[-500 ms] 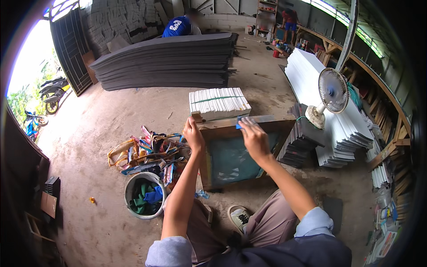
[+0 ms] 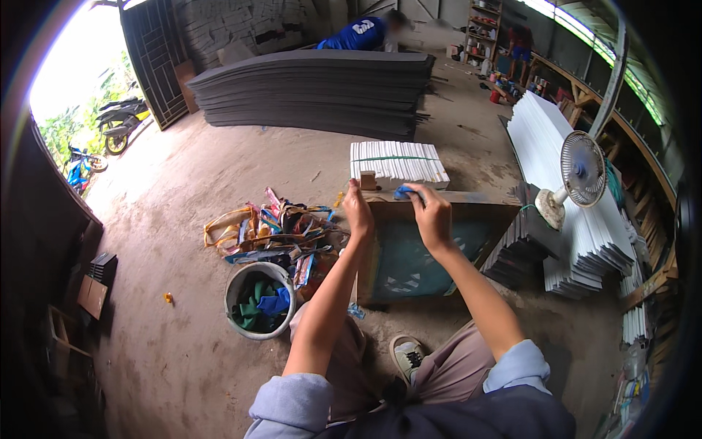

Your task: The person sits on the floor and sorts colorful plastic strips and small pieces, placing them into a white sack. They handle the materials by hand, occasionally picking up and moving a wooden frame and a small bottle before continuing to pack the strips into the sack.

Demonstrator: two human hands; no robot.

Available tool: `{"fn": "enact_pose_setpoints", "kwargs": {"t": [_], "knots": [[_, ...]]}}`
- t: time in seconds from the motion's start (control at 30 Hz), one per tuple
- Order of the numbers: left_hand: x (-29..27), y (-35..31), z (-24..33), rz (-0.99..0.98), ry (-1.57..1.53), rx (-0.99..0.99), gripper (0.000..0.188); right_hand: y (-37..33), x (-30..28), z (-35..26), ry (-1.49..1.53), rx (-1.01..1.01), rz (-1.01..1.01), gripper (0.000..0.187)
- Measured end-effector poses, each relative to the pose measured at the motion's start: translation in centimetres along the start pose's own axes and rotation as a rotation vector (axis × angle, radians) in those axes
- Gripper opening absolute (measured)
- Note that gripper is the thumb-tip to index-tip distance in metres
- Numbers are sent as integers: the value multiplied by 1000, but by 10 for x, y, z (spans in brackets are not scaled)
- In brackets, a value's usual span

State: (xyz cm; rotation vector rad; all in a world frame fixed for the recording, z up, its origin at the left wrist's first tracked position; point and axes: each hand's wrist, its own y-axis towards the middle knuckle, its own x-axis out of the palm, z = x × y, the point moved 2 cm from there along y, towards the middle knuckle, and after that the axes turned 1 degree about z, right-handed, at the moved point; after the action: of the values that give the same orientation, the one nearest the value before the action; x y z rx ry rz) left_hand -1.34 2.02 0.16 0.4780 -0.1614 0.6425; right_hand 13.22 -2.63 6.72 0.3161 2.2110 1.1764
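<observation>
A wooden-framed screen with teal mesh (image 2: 406,257) stands tilted up on its edge in front of me. My left hand (image 2: 358,211) is closed on its upper left corner, next to a small brown wood block (image 2: 368,179). In my right hand (image 2: 434,219) is a bunched blue cloth (image 2: 403,192), pinched by the fingers and pressed on the frame's top edge. The palm side of the left hand's grip is partly hidden. Just behind the frame sits a stack of white slabs (image 2: 398,162), tied with a green strap.
Left of the frame lie a heap of colourful plastic scraps (image 2: 274,230) and a bucket of cloths (image 2: 259,333). A fan (image 2: 581,168) stands right, by dark stacked sheets (image 2: 515,245) and white sheets (image 2: 585,241). Farther off are a pile of black sheets (image 2: 311,95) and two people.
My right hand has slid the blue cloth left along the frame's top edge, closer to my left hand. The whole view has shifted, and the person in blue has bent lower.
</observation>
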Motion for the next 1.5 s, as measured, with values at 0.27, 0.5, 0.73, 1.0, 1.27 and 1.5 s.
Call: {"fn": "enact_pose_setpoints", "kwargs": {"t": [0.27,0.5,0.73,1.0,1.27,1.5], "knots": [[-3,-4,-12,-305,-332,-362,71,22,44,-19,-203,-476,-77,15],[-6,6,-30,-343,-301,-178,60,-6,60,-18,-138,-397,-160,24],[-7,10,-26,-268,-192,-164,65,-2,47,-10,5,-386,-215,24],[-1,7,-15,-210,-214,-121,65,23,25,5,144,64,54,10],[-1,4,-9,-145,-205,-128,64,-3,29,-4,57,-302,-201,18],[-5,7,-14,-135,-230,-89,61,-2,26,1,114,-227,-235,25]]}}
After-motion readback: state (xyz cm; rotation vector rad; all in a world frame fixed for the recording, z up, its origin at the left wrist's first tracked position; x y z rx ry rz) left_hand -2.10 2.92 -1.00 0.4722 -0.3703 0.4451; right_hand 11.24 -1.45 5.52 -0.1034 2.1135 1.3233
